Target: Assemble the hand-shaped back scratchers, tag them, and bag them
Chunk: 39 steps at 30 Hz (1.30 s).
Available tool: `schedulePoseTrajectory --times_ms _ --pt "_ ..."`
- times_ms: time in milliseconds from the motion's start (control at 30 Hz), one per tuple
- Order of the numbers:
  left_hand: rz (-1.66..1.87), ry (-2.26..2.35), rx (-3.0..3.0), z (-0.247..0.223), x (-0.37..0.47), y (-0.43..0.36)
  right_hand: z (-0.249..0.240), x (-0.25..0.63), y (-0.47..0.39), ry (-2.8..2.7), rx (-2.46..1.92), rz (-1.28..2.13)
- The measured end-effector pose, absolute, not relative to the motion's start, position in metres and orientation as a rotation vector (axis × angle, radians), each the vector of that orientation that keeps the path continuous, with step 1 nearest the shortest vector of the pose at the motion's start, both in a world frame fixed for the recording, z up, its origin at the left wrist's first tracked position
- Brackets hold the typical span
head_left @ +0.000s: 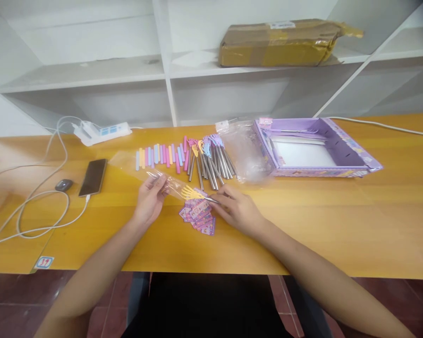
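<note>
My left hand (pixel 150 197) pinches a clear plastic sleeve (pixel 175 185) above the table. Between the fingers of my right hand (pixel 240 209) is the metal rod of a back scratcher (pixel 192 193), its yellow hand-shaped head pointing left. That head is at the sleeve's right end; how far inside it lies I cannot tell. Just below is a loose pile of small purple-pink printed cards (pixel 201 217). Behind my hands lie several more back scratchers (pixel 211 162) with pink, yellow, blue and purple heads. To their left is a row of pastel-coloured tubes (pixel 161 156).
A purple open box (pixel 303 171) stands at the right rear, beside a heap of clear plastic sleeves (pixel 245 152). On the left are a phone (pixel 93 177), a cable, a small black object (pixel 64 185) and a power strip (pixel 104 133). A taped carton (pixel 278 47) rests on the shelf.
</note>
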<state>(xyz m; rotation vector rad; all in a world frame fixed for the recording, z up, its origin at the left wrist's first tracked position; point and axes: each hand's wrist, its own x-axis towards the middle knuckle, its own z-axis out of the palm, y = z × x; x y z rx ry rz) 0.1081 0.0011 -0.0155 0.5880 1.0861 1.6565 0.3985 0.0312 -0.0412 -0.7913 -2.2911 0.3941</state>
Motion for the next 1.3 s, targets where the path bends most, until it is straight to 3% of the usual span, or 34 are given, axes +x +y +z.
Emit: schedulePoseTrajectory --times_ms 633,1033,1300 --pt "1.261 1.004 0.835 -0.022 0.130 -0.016 -0.050 0.392 0.033 -2.160 -0.783 0.674" --pt "1.656 1.093 0.597 -0.015 0.115 -0.003 -0.038 0.398 0.033 -2.316 -1.033 0.725" --pt "1.671 1.069 0.550 -0.011 0.107 0.001 -0.039 0.398 0.033 -2.351 -1.022 0.658"
